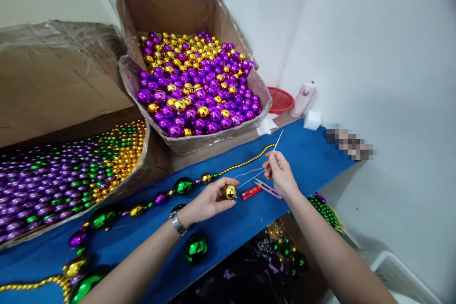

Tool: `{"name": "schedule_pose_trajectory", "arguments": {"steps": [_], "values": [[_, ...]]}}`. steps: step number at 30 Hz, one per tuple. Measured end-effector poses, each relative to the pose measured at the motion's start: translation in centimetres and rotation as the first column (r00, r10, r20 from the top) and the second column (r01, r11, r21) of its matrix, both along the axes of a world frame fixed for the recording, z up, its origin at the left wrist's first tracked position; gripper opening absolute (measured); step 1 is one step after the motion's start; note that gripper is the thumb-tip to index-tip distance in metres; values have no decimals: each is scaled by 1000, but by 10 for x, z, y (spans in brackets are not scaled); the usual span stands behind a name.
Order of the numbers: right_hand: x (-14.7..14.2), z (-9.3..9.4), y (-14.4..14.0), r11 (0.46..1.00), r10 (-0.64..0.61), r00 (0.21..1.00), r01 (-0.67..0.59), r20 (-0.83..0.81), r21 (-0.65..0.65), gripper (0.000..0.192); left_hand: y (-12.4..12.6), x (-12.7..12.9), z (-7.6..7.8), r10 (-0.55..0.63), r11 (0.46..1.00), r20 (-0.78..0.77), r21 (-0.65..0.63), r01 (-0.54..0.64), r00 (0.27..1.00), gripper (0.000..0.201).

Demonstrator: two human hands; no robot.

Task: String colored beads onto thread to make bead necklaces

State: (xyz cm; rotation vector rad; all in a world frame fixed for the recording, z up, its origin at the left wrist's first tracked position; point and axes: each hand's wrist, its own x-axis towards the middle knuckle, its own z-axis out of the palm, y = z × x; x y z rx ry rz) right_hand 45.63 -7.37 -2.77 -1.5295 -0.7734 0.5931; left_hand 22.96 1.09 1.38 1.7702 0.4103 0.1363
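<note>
My left hand (205, 203), a watch on its wrist, is closed round a shiny gold ball bead (230, 192). Between the fingertips of my right hand (282, 175) is a long thin needle (279, 140), pointing up. White thread (249, 178) runs from near the right hand towards the gold bead. On the blue mat beneath lies a strand of gold, green and purple beads, with a large green bead (183, 185) left of my hands. Pink thread snips (268, 188) and a small red packet (251, 193) lie under the right hand.
Behind stands a cardboard box (171, 145) of purple and gold beads. Another box (53, 118) of smaller beads is at left. A red basket (280, 100), pink bottle (303, 98) and white block (312, 120) stand near the wall. A loose green ball (195, 248) lies near the mat's front edge.
</note>
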Motion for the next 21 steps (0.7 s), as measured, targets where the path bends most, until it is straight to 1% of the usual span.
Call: {"name": "schedule_pose_trajectory", "arguments": {"steps": [1, 2, 3, 4, 5, 6, 7, 9, 11, 12, 13, 14, 15, 16, 18, 19, 20, 21], "values": [[1, -1, -1, 1000, -3, 1000, 3, -23, 5, 39, -1, 0, 1, 38, 990, -6, 133, -37, 999, 45], [1, -1, -2, 1000, -5, 999, 6, -41, 8, 41, -4, 0, 2, 72, 957, -1, 280, -69, 997, 43], [1, -2, -3, 1000, -8, 999, 8, -54, 6, 41, -8, 1, 4, 92, 903, 22, 420, -92, 996, 41], [2, -2, -3, 1000, -9, 998, 9, -63, 0, 42, -14, 3, 7, 84, 840, 49, 534, -98, 995, 41], [2, -3, -4, 1000, -7, 998, 6, -68, -9, 43, -22, 6, 10, 47, 783, 70, 617, -80, 996, 41], [2, -2, -4, 1000, 3, 998, -5, -69, -20, 43, -31, 11, 13, -10, 739, 75, 672, -43, 997, 42], [2, -1, -4, 999, 21, 998, -23, -67, -31, 43, -41, 15, 17, -72, 710, 66, 705, 4, 995, 46], [0, 4, -5, 995, 80, 995, -83, -51, -49, 43, -59, 25, 24, -165, 686, 44, 723, 83, 985, 64], [-3, 10, -8, 985, 161, 987, -162, -21, -59, 41, -70, 30, 31, -213, 689, 54, 716, 111, 975, 88], [-5, 12, -9, 977, 204, 979, -203, -2, -63, 40, -71, 30, 35, -225, 695, 68, 711, 111, 972, 94], [-7, 14, -11, 969, 242, 970, -240, 16, -65, 40, -68, 27, 40, -231, 699, 84, 707, 105, 969, 95], [-9, 14, -14, 958, 280, 960, -277, 33, -67, 40, -63, 22, 44, -222, 703, 99, 706, 89, 970, 89], [-11, 13, -16, 948, 315, 948, -311, 51, -69, 39, -56, 15, 50, -192, 705, 116, 707, 55, 974, 79], [-13, 11, -18, 939, 342, 937, -337, 70, -74, 37, -47, 7, 55, -141, 705, 134, 709, 4, 981, 67], [-19, 6, -22, 922, 381, 914, -365, 141, -128, 32, -26, -12, 68, 12, 695, 190, 704, -145, 982, 44], [-23, 3, -23, 917, 393, 903, -369, 177, -153, 30, -14, -20, 74, 109, 679, 224, 694, -237, 968, 35], [-27, 1, -25, 914, 399, 892, -368, 212, -172, 29, 0, -27, 81, 203, 650, 258, 685, -327, 944, 30], [-31, -1, -26, 913, 401, 883, -366, 243, -179, 28, 14, -33, 88, 288, 606, 294, 681, -411, 911, 27]]}}
